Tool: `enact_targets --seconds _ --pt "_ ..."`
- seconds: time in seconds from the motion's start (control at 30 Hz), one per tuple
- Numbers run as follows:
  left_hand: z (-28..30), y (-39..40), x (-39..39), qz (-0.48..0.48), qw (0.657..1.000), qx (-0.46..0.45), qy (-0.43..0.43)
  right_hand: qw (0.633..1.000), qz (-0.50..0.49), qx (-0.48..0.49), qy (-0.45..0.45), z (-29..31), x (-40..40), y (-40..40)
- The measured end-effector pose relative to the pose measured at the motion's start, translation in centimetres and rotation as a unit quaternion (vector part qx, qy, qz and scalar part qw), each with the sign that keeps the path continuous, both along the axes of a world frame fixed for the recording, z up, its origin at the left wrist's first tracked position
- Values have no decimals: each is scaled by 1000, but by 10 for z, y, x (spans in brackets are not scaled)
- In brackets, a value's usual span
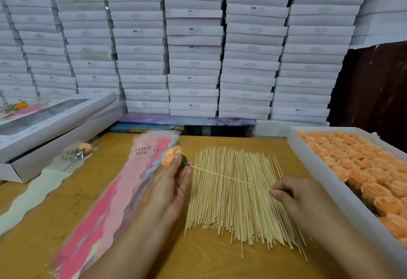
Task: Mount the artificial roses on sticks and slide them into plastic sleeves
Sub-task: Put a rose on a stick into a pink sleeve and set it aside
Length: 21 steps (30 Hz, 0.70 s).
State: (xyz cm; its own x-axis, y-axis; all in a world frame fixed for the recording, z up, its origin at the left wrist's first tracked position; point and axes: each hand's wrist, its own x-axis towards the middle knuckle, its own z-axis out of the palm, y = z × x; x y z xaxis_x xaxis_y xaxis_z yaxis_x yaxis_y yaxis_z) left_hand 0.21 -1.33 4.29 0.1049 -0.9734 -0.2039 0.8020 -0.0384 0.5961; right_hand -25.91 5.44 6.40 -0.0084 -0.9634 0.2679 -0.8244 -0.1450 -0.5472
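Observation:
My left hand point(174, 181) holds an orange artificial rose point(171, 153) by its green base, above the table. A thin wooden stick point(229, 177) runs from that base to my right hand point(293, 195), which pinches its far end. Under both hands lies a spread pile of sticks point(237, 208). A stack of pink plastic sleeves point(123, 195) printed "LOVE YOU" lies to the left of my left hand. One sleeved rose point(84, 148) rests further left.
A white tray point(312, 168) full of orange roses runs along the right side. Flat white boxes point(55, 129) sit at the left, with another finished rose on top. A wall of stacked white boxes point(193, 43) stands behind the wooden table point(198, 263).

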Motion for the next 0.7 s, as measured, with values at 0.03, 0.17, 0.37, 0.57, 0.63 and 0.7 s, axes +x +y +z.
enact_targets --seconds 0.03,0.17,0.37,0.57,0.63,0.7 --pt "0 0 0 1 1000 0 -1 1000 4 3 7 0 0 0" --pt "0 0 0 -2 1000 -2 -5 999 15 15 47 -1 -2 -1" --pt "-1 0 -1 -3 1000 -5 -7 995 27 37 85 0 -2 -1" --pt "-1 -2 -1 -4 1000 -4 -11 993 45 61 88 -3 -5 0" --pt "-1 -2 -1 -8 1000 -2 -12 996 47 46 60 -2 -5 -2" --pt "1 -2 0 -12 1000 -2 -19 997 52 43 31 1 -6 -1"
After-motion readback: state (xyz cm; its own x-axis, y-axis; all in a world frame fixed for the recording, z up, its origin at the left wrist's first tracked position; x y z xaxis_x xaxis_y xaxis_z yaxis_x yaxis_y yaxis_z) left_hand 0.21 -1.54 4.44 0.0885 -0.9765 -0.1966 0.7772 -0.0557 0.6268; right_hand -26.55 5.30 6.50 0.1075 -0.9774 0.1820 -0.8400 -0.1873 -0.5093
